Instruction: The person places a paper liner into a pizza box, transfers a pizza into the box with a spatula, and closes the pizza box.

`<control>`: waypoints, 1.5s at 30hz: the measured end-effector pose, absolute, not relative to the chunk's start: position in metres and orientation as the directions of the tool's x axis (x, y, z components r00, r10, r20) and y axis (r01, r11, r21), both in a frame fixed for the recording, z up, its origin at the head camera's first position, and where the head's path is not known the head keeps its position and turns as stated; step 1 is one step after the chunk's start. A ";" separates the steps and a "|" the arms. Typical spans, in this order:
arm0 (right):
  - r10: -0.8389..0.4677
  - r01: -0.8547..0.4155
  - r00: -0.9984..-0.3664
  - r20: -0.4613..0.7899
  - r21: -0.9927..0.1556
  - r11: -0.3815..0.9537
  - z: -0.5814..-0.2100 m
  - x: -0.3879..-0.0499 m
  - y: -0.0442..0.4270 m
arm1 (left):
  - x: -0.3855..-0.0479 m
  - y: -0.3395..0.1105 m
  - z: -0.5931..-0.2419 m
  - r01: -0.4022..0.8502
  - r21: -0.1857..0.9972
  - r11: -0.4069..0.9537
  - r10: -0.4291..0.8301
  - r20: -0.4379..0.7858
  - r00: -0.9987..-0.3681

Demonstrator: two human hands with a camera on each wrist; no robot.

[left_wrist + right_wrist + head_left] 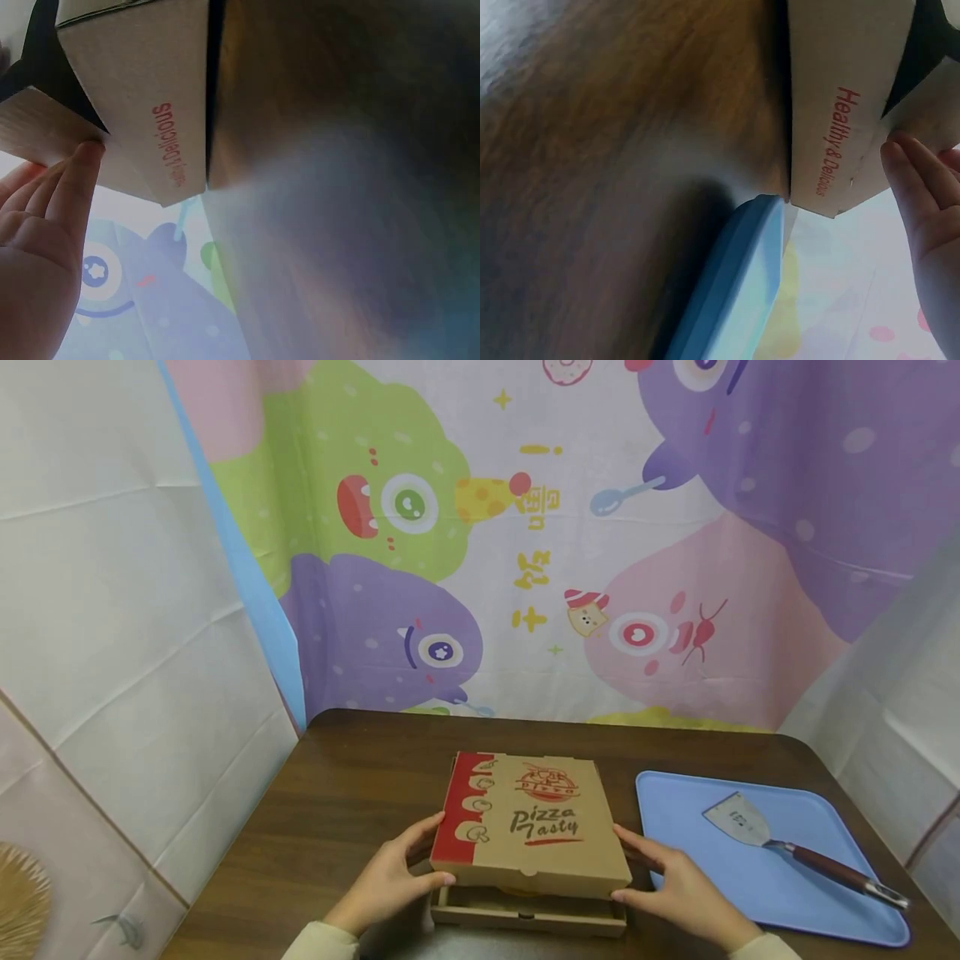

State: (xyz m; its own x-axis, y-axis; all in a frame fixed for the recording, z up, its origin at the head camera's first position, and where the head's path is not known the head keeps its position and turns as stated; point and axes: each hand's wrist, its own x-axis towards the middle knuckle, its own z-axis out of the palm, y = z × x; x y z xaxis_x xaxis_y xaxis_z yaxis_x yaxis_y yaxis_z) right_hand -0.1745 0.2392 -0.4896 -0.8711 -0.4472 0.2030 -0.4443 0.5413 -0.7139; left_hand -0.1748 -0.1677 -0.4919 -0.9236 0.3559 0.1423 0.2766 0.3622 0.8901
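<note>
A cardboard pizza box (547, 860) with a red band and "Pizza Tasty" print sits at the table's near middle. Its lid is raised a little at the front, leaving a gap above the base (562, 924). A sliver of something yellowish shows in that gap; the rest of the inside is hidden. My left hand (390, 877) holds the lid's left side, thumb at the front corner. On the opposite side, my right hand (678, 885) holds the lid likewise. Both wrist views show fingers against the lid flap, over the box's printed side wall (142, 97).
Right of the box lies a blue tray (697, 877), close to my right hand. A spatula (742, 822) with a dark handle rests on it, the handle end reaching over the tray's right edge. A cartoon-printed curtain (525, 677) hangs behind the dark wooden table (360, 777).
</note>
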 end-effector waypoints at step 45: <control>-0.437 -0.444 -0.889 0.136 -0.487 0.752 -0.495 -0.162 0.233 | -0.174 -0.169 -0.498 0.276 0.715 0.642 0.367 0.029 -0.930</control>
